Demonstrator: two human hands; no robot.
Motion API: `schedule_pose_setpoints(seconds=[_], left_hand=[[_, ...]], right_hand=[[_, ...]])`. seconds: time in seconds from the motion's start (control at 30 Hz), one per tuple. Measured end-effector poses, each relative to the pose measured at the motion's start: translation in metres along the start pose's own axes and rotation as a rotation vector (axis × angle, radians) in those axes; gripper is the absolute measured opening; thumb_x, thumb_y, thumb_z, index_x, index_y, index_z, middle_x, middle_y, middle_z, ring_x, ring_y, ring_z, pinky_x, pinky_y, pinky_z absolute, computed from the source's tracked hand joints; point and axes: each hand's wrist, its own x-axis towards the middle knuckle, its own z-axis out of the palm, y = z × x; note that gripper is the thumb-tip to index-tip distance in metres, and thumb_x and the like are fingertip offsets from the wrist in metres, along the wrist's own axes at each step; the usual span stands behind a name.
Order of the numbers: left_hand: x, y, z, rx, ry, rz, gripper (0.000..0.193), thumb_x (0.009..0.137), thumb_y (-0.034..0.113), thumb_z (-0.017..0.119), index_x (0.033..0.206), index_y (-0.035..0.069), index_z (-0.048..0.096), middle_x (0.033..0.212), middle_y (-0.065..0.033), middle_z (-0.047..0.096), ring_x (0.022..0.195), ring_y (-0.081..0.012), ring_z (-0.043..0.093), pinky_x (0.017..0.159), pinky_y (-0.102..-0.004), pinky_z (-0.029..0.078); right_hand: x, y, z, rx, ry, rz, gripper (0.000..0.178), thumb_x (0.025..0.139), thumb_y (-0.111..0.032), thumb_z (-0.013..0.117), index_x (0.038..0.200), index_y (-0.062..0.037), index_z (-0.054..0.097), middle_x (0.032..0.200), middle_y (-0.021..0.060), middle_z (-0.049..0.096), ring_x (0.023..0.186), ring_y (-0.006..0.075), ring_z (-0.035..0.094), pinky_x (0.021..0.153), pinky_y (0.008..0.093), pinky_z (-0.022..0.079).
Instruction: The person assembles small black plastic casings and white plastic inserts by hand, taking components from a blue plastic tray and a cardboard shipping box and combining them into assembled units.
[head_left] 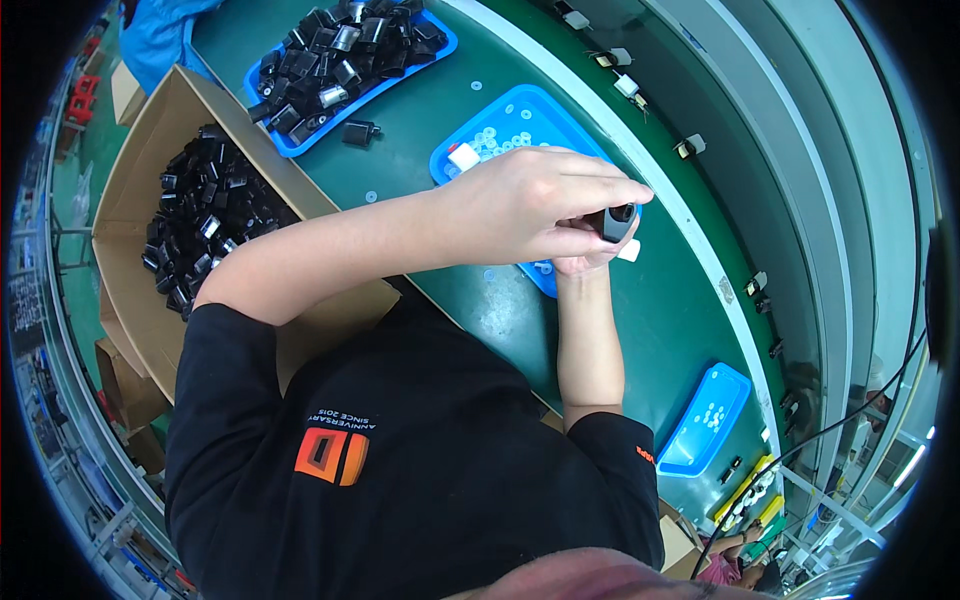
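My left hand (545,205) reaches across from the left. Its fingers and thumb are closed round a small black casing (612,222) with a rounded, dark end facing up. Below it, my right hand (580,264) comes up to the same casing and cups it from underneath, its fingers mostly hidden behind the left hand. A small white piece (630,250) shows beside the right hand; whether it is held I cannot make out. Under both hands lies a blue tray (545,100) with many small clear rings (487,138) and a white block with a red mark (463,157).
A blue tray (452,42) heaped with black parts stands at the far left, a loose black part (360,133) near it. A cardboard box (125,220) of black parts is at my left. Another blue tray (690,455) lies at right. A curved conveyor carries small pieces (690,146).
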Motion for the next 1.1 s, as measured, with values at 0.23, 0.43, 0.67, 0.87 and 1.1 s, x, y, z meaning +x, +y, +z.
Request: schedule_pose_setpoints(seconds=[0.23, 0.43, 0.67, 0.87, 1.1], left_hand=[[-0.004, -0.003, -0.001, 0.007, -0.093, -0.017, 0.052, 0.072, 0.018, 0.08, 0.12, 0.006, 0.065, 0.103, -0.0117, 0.069, 0.091, -0.0261, 0.066, 0.081, -0.0338, 0.053], [-0.008, -0.013, -0.011, 0.042, 0.063, 0.022, 0.049, 0.074, 0.012, 0.077, 0.121, 0.006, 0.065, 0.111, -0.0089, 0.069, 0.091, -0.0265, 0.064, 0.079, -0.0346, 0.052], [-0.003, -0.014, -0.018, 0.246, 0.018, -0.085, 0.08, 0.072, 0.029, 0.081, 0.138, 0.002, 0.044, 0.133, -0.0167, 0.051, 0.119, -0.0305, 0.047, 0.102, -0.0401, 0.038], [-0.009, -0.018, -0.01, 0.016, -0.132, -0.462, 0.078, 0.085, 0.042, 0.067, 0.139, -0.001, 0.03, 0.126, -0.0211, 0.041, 0.12, -0.0321, 0.042, 0.104, -0.0405, 0.034], [-0.015, -0.022, -0.007, -0.013, -0.112, -0.432, 0.056, 0.092, 0.038, 0.056, 0.13, 0.003, 0.037, 0.123, -0.0169, 0.045, 0.116, -0.028, 0.043, 0.103, -0.0398, 0.031]], right_hand=[[0.009, -0.005, 0.012, 0.102, -0.291, 0.037, 0.049, 0.077, -0.038, 0.07, 0.114, -0.0096, 0.056, 0.084, 0.0061, 0.058, 0.086, 0.0189, 0.06, 0.073, 0.0303, 0.049], [0.016, 0.011, 0.056, -0.811, 0.315, -0.501, 0.066, 0.073, -0.053, 0.067, 0.117, -0.0076, 0.049, 0.102, 0.0047, 0.053, 0.091, 0.02, 0.054, 0.081, 0.0311, 0.045], [0.0, -0.022, 0.054, -0.673, 0.093, -0.129, 0.069, 0.076, -0.005, 0.071, 0.138, 0.0064, 0.044, 0.132, 0.0185, 0.054, 0.124, 0.0258, 0.054, 0.109, 0.0387, 0.039], [0.003, -0.015, 0.041, -0.594, 0.027, -0.143, 0.065, 0.08, -0.008, 0.07, 0.138, 0.0076, 0.044, 0.136, 0.0193, 0.053, 0.126, 0.0279, 0.053, 0.109, 0.0419, 0.04], [0.001, 0.003, 0.046, -0.621, 0.107, -0.278, 0.057, 0.078, -0.001, 0.071, 0.131, 0.006, 0.051, 0.13, 0.0165, 0.056, 0.122, 0.025, 0.054, 0.105, 0.0372, 0.043]])
